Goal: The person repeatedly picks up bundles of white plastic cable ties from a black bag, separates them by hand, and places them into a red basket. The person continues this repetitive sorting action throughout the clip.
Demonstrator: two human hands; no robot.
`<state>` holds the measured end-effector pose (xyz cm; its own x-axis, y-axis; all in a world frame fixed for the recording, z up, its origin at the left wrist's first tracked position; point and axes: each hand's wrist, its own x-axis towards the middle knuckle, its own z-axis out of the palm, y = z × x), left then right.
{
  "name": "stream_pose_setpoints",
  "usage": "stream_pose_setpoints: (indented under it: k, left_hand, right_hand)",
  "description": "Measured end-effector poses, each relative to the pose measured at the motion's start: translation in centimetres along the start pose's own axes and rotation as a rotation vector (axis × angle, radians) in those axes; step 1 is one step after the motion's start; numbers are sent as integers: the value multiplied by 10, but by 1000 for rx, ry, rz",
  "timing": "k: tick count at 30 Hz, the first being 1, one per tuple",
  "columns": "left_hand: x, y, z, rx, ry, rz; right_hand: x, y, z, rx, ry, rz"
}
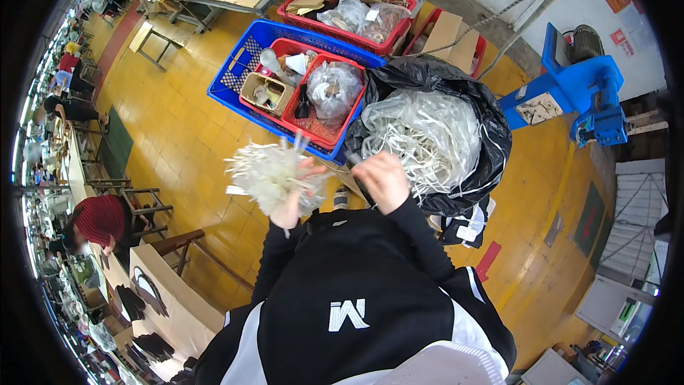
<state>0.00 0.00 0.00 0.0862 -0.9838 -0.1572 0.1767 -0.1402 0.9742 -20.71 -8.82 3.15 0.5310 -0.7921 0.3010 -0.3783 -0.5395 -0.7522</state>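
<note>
The left hand holds a loose bundle of whitish strips left of the black bag, fingers curled about it, though the strips partly hide them. The right hand is raised by the near left edge of the black plastic bag; its fingers look bent but are blurred, so I cannot tell whether they pinch anything. Inside the bag, clear plastic and a tangle of white strips fill the opening.

Just beyond the hands, a blue crate stands against the bag's left side and blocks the way to the far red crate. The blue crate holds red baskets, a beige carton and a clear plastic bag. The far red crate holds cardboard and more plastic, and a rope hangs close to its right.

On the far right, a blue machine stands on the yellow floor beyond the bag. On the far left is a small bench; on the near left, a co-worker in a red striped top bends over a long table bearing dark pieces.
</note>
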Motion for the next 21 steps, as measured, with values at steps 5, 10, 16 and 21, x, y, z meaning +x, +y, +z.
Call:
stream_pose_setpoints:
  k: [5, 10, 16, 21]
  left_hand:
    - [20, 10, 19, 0, -201, 115]
    - [12, -17, 27, -301, -286, 159]
    - [-1, -3, 19, -173, -184, 116]
    - [-17, -8, -6, -211, -24, 241]
  right_hand:
    - [7, -41, 18, 117, 141, -186]
    - [1, -48, 1, -2, 176, -230]
    - [5, -64, -12, 51, 178, -276]
    - [3, -33, 16, 241, 137, -326]
